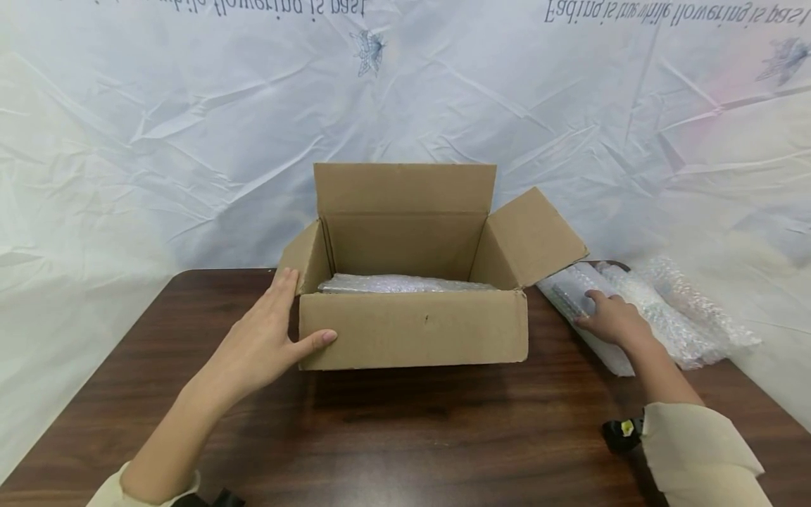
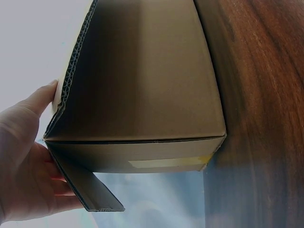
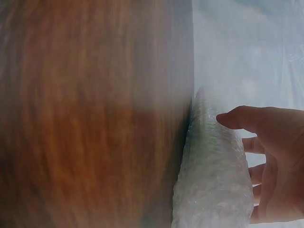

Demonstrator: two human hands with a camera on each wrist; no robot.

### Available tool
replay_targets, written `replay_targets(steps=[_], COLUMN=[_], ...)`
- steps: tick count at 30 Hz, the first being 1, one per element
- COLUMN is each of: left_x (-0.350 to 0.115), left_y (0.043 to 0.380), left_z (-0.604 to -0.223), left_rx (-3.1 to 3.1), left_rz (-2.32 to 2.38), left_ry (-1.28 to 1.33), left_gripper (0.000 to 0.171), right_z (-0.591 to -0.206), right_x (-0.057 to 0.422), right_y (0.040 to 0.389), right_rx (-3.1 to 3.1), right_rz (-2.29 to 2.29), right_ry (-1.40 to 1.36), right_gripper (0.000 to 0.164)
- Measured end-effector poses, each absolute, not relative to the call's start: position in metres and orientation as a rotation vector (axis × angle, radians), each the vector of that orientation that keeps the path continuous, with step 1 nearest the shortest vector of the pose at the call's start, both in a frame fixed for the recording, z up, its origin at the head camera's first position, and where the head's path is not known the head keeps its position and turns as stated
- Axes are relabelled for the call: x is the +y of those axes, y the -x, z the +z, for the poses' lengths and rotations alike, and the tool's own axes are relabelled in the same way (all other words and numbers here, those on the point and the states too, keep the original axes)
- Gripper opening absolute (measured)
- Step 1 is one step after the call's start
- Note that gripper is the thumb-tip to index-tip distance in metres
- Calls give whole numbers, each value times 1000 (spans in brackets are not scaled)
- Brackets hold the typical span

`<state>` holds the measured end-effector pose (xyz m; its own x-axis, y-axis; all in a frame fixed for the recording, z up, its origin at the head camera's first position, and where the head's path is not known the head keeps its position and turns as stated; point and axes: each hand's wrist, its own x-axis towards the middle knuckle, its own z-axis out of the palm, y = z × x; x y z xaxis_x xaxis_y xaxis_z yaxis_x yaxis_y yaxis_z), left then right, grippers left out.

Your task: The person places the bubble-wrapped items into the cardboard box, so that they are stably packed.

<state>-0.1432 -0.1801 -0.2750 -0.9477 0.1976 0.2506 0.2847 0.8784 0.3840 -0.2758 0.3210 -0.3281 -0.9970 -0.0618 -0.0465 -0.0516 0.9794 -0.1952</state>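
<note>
An open cardboard box stands on the table with its flaps spread outward. Inside it lies bubble wrap; whatever it may cover is hidden. My left hand rests at the box's front left corner. Its thumb lies on the front flap and its straight fingers reach along the left side flap. Right of the box, my right hand is over a roll of bubble wrap. The thumb is at one side and the spread fingers at the other, not closed round it.
Beside that roll lie more bubble wrap pieces at the table's right edge. The box's right flap leans out toward the rolls. A dark wooden table carries everything, with a white printed sheet hanging behind it.
</note>
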Motion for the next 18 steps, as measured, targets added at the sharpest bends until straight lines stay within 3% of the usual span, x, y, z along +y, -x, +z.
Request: replay_targets(steps=[18], left_x=[-180], left_y=[143], left_z=[-275], left_rx=[-2847], left_rz=[-630], left_ry=[365], left_gripper=[109], right_z=[-325], right_x=[317], right_y=[269], right_rx=[3236], right_rz=[-402], right_ry=[9], right_gripper=[62])
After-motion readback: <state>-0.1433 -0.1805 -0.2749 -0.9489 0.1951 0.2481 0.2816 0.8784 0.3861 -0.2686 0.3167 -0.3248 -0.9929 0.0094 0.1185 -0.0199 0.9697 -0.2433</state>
